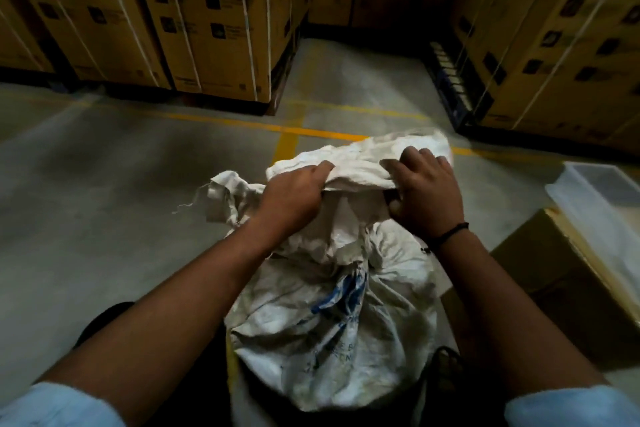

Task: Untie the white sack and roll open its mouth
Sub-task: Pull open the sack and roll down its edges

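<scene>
Across the upper half of the frame, stacked cardboard cartons (214,21) are walling in a grey concrete floor (104,191) crossed by a yellow line (242,125). At the right edge a brown box (568,274) is sitting under a clear plastic tray (602,191). In the lower centre, between my forearms, the white sack (332,329) is standing bulging on the floor, its neck bunched and its loose top fabric flopping up toward mid-frame. I am gripping that top edge with both hands: my left hand (294,196) is closed in a fist around a fold at centre, and my right hand (426,187), a dark band at its wrist, is curling its fingers (415,156) over the hem just beside it, thumb tucked beneath. I cannot make out a tie or knot, so I judge the untying is done and I am starting on the mouth. Next I am needing to spread both hands apart and turn the hem outward and down, evenly, so the woven cloth rolls instead of bunching.
</scene>
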### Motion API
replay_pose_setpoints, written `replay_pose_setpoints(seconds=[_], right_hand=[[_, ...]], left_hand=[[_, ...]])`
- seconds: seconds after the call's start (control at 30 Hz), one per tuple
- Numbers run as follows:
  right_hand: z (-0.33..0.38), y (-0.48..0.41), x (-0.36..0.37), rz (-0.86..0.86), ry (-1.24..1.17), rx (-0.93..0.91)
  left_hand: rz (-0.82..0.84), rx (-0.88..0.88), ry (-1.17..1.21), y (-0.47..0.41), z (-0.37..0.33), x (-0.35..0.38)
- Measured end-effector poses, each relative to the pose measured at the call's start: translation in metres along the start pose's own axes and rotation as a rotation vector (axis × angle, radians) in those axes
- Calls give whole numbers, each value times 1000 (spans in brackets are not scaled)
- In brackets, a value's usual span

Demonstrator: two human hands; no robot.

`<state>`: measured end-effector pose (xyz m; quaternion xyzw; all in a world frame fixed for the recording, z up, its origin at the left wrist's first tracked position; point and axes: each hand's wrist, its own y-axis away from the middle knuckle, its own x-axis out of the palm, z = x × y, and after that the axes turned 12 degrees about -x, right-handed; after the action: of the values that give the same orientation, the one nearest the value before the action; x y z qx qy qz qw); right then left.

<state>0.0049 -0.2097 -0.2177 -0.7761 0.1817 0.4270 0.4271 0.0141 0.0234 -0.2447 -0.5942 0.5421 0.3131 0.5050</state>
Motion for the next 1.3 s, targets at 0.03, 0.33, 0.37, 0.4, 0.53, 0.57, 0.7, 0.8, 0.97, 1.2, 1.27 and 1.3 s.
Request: replay_pose_setpoints(seconds=[0.03, 0.33, 0.37, 0.4, 0.53, 0.57, 0.7, 0.8, 0.97, 1.2, 1.27, 1.3], right_hand=[[-1, 8, -6, 59, -6, -39], [-12, 51, -69, 228, -490, 192], [-12, 54, -74, 229, -408, 214], [-10, 57, -78, 233, -344, 210], [5, 68, -88, 393, -426, 141], [7, 70, -90, 428, -491, 139], [7, 69, -103, 204, -321, 55], [10, 65, -97, 46, -267, -88], [23, 64, -78, 49, -252, -137], [30, 50, -73, 17, -263, 4], [23, 52, -74, 6, -264, 9], [20, 54, -74, 6, -275, 9]], left_hand=[[-13, 19, 8, 2, -11, -3], [144, 211, 15, 44, -72, -30], [116, 211, 27, 48, -74, -31], [70, 214, 22, 51, -77, -34], [-69, 238, 112, 60, -86, -48], [-71, 239, 163, 62, -88, -53], [-46, 304, 141, 76, -95, -63], [16, 218, 124, 82, -100, -65], [255, 136, 106, 72, -92, -75], [296, 196, 42, 43, -78, -74], [406, 237, 48, 37, -73, -75], [437, 241, 38, 35, -72, -75]])
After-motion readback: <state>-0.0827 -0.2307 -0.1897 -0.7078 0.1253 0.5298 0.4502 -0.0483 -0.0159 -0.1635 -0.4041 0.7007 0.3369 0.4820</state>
